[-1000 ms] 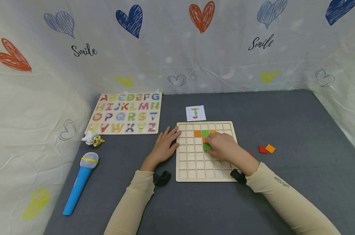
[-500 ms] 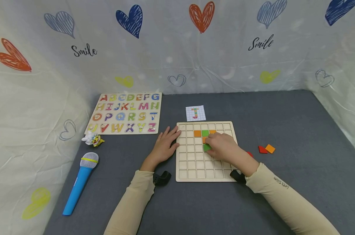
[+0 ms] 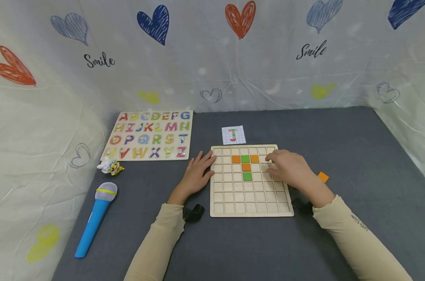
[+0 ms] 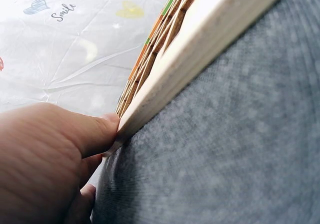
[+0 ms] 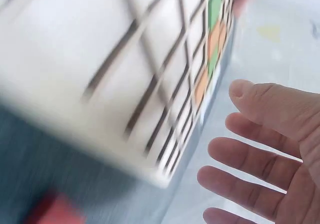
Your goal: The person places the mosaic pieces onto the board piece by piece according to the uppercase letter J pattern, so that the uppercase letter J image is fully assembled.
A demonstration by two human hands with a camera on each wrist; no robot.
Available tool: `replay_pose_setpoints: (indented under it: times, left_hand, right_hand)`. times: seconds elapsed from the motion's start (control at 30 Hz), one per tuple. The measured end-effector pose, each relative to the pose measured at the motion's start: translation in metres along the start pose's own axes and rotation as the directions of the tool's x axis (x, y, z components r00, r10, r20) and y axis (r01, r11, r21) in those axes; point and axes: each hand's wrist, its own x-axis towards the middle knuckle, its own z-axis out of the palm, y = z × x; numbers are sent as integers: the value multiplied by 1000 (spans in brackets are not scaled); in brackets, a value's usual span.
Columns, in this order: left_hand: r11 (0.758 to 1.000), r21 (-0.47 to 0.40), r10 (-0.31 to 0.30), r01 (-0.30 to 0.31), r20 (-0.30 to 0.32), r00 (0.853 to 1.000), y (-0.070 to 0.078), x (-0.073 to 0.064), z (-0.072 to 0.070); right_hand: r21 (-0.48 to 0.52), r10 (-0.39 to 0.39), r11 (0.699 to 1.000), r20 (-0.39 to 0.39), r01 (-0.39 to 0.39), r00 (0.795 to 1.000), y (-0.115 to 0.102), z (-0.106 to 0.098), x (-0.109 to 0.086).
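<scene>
A wooden grid board [image 3: 230,197] lies on the dark table with three orange tiles [image 3: 246,167] and two green tiles [image 3: 247,176] seated in its squares, in a T-like layout. My left hand [image 3: 195,175] rests against the board's left edge, fingers extended; in the left wrist view its thumb [image 4: 100,131] touches the rim. Over the board's right side hovers my right hand [image 3: 291,168], holding nothing, its fingers spread apart in the right wrist view. One loose orange tile [image 3: 323,177] shows beside the right wrist. A red piece [image 5: 57,211] appears blurred in the right wrist view.
Behind the board lies a small gridded card [image 3: 233,135] with a coloured letter pattern. To the left are an alphabet board [image 3: 150,134], a small toy figure [image 3: 112,166] and a blue microphone [image 3: 96,220]. A printed curtain [image 3: 184,78] hangs behind the table.
My right hand has let go of the lower green tile and moved right, uncovering the tiles. It now hides the red pieces in the head view. The left hand stays put.
</scene>
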Motion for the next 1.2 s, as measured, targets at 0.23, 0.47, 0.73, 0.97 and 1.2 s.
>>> replay_pose_setpoints:
  times: [0.23,0.47,0.73,0.97,1.2]
  left_hand:
    - [1000,-4,7,-7,5,1000,-1,-1,0]
    - [1000,-4,1,-1,15,1000,-4,-1,1]
    - [1000,-12,1,-1,9,1000,-1,0,0]
    - [1000,-12,-3,3,15,1000,0,-1,-1]
    - [1000,-15,2,-2,13,1000,1,0,-1]
  right_hand:
    - [-21,106,994,-29,-107,994,42,-8,-33]
    - [-23,159,987,-41,-160,986,73,-10,-60]
    - [17,238,971,-12,-238,971,93,-8,-82]
    - [4,269,963,2,-269,963,99,-7,-89]
    - [2,279,960,28,-279,960,99,-2,-92]
